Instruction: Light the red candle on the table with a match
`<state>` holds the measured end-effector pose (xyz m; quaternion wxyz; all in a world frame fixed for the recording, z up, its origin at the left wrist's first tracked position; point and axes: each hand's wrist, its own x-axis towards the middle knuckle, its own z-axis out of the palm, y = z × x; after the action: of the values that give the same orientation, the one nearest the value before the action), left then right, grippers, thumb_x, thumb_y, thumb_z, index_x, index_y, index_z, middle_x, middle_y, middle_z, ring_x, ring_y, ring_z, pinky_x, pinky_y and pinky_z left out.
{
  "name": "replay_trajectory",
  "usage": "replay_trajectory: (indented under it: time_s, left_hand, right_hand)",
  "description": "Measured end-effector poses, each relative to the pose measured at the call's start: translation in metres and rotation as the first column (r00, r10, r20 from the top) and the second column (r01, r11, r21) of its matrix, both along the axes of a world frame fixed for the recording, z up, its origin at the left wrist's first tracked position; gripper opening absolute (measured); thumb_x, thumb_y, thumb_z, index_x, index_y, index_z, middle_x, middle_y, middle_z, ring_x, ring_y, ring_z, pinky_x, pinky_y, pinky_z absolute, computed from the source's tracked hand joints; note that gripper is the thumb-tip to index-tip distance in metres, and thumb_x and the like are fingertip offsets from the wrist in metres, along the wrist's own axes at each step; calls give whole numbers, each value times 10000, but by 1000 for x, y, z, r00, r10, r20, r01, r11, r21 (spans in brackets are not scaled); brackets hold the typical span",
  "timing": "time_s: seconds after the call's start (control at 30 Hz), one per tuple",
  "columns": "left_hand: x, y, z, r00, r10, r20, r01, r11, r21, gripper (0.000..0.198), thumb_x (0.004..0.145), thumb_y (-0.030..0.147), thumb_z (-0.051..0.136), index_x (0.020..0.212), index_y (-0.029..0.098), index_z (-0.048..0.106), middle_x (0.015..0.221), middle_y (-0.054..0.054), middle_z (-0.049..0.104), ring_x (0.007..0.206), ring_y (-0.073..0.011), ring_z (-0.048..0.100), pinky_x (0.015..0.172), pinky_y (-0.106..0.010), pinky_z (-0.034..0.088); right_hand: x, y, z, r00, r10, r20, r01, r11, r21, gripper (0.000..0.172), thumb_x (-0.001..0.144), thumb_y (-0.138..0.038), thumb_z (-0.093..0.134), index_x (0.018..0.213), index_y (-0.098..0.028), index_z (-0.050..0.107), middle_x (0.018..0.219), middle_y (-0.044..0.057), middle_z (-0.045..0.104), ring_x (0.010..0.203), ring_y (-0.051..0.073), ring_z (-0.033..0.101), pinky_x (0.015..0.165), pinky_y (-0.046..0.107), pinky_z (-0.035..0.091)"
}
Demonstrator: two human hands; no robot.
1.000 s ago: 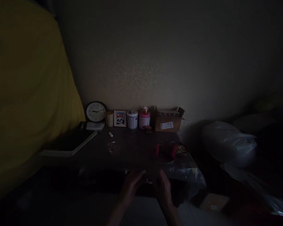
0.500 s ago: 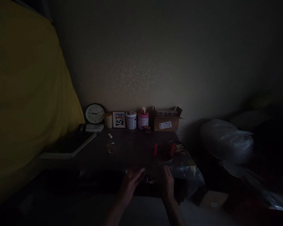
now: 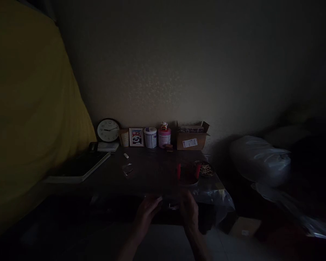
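The room is very dark. My left hand (image 3: 146, 214) and my right hand (image 3: 189, 213) hover close together just below the front edge of a dark desk (image 3: 152, 174). Their fingers point forward and look loosely spread. A small pale object (image 3: 173, 206) shows between them; I cannot make out what it is or whether either hand grips it. On the desk just beyond my right hand stands a container with red handles (image 3: 188, 173), with a round dish of small sticks (image 3: 205, 169) beside it.
Along the wall stand a round clock (image 3: 108, 130), a panda picture frame (image 3: 136, 137), a white jar (image 3: 150, 137), a pink jar (image 3: 164, 136) and an open cardboard box (image 3: 191, 137). A flat notebook (image 3: 80, 168) lies at left by yellow fabric (image 3: 29, 119). Plastic bags (image 3: 259, 159) sit right.
The hands have dropped slightly and drawn a little closer to me. The view has shifted a touch; the desk items stay put.
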<state>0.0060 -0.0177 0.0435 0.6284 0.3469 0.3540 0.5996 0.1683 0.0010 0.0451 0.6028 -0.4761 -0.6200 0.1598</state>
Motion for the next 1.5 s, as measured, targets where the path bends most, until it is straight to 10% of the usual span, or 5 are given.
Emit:
replay_trajectory:
  time_s: [0.17,0.5,0.7,1.5]
  left_hand:
    - [17,-4,16,999,-31,10,30,994,107,210,734,289,634,917,190,663,1024,-63,671,1060,-249,558,906,-359,433]
    - [18,14,0,997,69,40,-69,997,-22,221,627,295,726,808,178,678,868,-59,709,865,-226,638,790,-337,477]
    - [5,4,1,997,83,6,-83,994,-73,266,636,343,717,842,182,665,981,-85,702,861,-199,631,774,-310,471]
    - [-44,30,-45,996,87,-31,-90,988,-127,295,661,334,708,916,200,647,985,-58,700,922,-211,635,769,-296,469]
  right_hand:
    - [-8,-4,-2,990,75,120,-86,992,88,189,855,-292,447,821,-197,607,768,41,644,712,145,611,630,220,484]
    - [0,-8,6,926,45,375,-109,983,149,224,877,-225,406,900,-211,628,777,52,632,728,163,583,647,256,466]
    - [19,19,-8,967,-166,195,171,985,-11,249,862,-295,409,850,-184,632,768,47,637,696,165,580,598,248,457]
    - [27,21,-12,987,-160,-27,157,984,-84,257,826,-396,507,847,-177,641,807,41,638,761,184,592,686,297,464]
